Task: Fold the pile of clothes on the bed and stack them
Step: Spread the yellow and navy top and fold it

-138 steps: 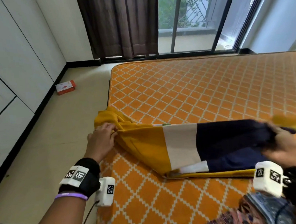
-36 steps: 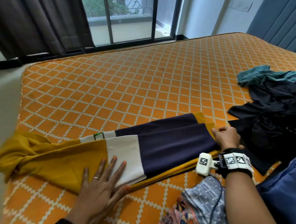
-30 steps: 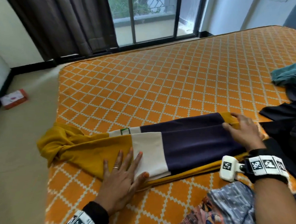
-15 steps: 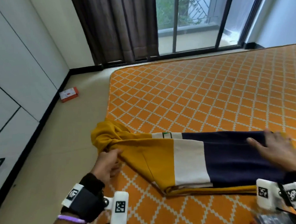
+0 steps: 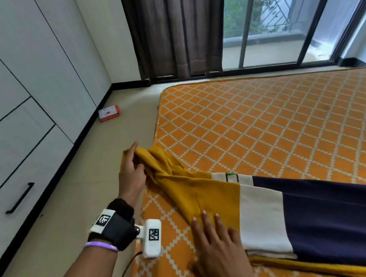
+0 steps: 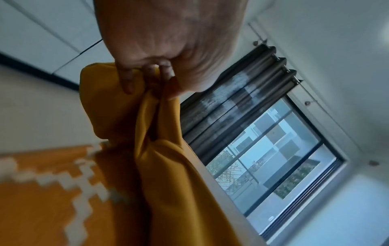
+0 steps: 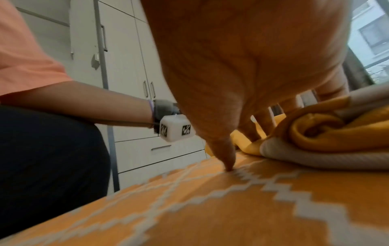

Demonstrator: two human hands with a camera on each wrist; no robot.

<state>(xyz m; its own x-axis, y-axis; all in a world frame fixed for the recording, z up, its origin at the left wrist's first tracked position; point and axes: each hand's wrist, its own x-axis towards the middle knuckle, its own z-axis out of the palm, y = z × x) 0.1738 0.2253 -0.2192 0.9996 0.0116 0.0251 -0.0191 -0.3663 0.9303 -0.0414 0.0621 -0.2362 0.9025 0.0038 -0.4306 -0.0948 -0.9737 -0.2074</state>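
Pinching mustard shirt (image 5: pixel 202 192) end, left hand (image 5: pixel 131 172) fingers curled; right hand (image 5: pixel 220 248) fingers flat on shirt

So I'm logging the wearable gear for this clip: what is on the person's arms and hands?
The left hand has a black wrist wrap with a white tag of black-and-white code squares, a white camera block with a similar code and a dark cable, and a purple band. A short orange sleeve shows. The right hand is bare; its wrist is out of view.

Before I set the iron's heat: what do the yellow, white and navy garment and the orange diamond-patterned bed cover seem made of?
Yellow, white and navy garment: soft matte knit, probably cotton; it drapes and bunches in the left hand. Orange diamond-patterned bed cover: flat woven cloth, pattern edges stepped; fibre unclear.
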